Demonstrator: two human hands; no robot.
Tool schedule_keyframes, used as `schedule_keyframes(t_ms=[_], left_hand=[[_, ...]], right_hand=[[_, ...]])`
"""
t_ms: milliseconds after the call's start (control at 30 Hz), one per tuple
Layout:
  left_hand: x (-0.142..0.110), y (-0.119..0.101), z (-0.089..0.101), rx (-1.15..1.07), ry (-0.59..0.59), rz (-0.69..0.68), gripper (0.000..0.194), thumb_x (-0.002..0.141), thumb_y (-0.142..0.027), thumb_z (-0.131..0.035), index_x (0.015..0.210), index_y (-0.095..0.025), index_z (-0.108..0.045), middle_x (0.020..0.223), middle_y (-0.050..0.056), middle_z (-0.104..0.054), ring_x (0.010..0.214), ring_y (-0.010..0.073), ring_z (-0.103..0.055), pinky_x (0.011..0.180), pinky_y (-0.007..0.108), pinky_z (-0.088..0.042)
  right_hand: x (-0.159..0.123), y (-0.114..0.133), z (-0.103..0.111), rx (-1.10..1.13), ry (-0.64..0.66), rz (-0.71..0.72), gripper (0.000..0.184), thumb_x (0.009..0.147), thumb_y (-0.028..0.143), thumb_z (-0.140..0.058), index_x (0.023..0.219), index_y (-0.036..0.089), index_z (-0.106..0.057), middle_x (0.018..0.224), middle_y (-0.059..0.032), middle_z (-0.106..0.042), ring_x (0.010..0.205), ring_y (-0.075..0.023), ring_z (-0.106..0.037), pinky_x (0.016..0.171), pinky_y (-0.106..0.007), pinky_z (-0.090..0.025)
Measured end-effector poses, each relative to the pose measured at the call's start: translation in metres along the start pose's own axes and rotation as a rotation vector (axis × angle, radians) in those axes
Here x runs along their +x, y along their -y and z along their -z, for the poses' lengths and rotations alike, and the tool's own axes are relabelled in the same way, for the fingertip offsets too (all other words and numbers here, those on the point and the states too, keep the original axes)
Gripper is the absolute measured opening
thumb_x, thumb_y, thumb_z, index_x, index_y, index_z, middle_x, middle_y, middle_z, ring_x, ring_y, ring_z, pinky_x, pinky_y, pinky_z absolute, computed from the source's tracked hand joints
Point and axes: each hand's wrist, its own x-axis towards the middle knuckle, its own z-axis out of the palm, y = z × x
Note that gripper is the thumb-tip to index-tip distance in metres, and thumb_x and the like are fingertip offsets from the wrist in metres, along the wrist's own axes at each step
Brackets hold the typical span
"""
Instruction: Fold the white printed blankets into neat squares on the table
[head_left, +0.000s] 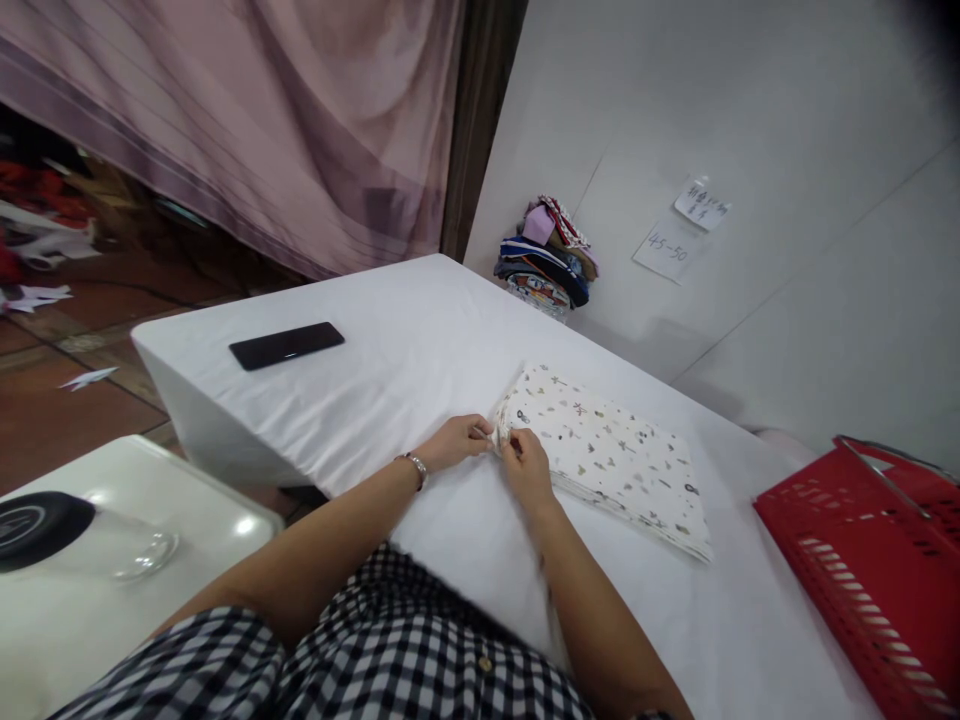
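Note:
A folded white cloth [607,445] with a small scattered print lies flat on the white-covered table [397,340]. Both hands are at its left end. My left hand [461,440], with a bracelet at the wrist, pinches the near-left corner of the cloth. Close beside it, my right hand [527,465] has its fingers closed on the same edge, where the fabric is bunched. Several layers show along the near side of the fold.
A black phone [287,346] lies at the table's left. Folded clothes [547,255] are stacked against the wall. A red basket [870,570] stands at the right. At the lower left, a white stand [217,560] holds a clear container with a black lid [45,530].

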Motion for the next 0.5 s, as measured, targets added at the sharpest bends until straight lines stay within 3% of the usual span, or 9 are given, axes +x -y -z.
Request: schedule_keyframes(t_ms=[233, 500], left_hand=[[0.0017, -0.0002, -0.0013, 0.023, -0.027, 0.017, 0.015, 0.066, -0.023, -0.064, 0.079, -0.017, -0.058, 0.065, -0.002, -0.063, 0.06, 0.0105, -0.059, 0.059, 0.023, -0.048], [0.0045, 0.0034, -0.003, 0.002, -0.05, 0.01, 0.011, 0.068, -0.024, -0.062, 0.073, -0.016, -0.057, 0.062, -0.002, -0.061, 0.059, 0.0097, -0.057, 0.058, 0.022, -0.048]], right_hand=[[-0.0003, -0.0016, 0.0031, -0.276, 0.051, 0.205, 0.012, 0.087, 0.024, -0.044, 0.083, 0.019, -0.054, 0.08, -0.0056, -0.057, 0.078, -0.0187, -0.05, 0.073, -0.031, -0.036], [-0.001, 0.0016, -0.0021, -0.251, 0.079, 0.194, 0.014, 0.085, 0.032, -0.051, 0.089, 0.019, -0.053, 0.086, -0.0061, -0.057, 0.083, -0.0198, -0.049, 0.074, -0.031, -0.037]])
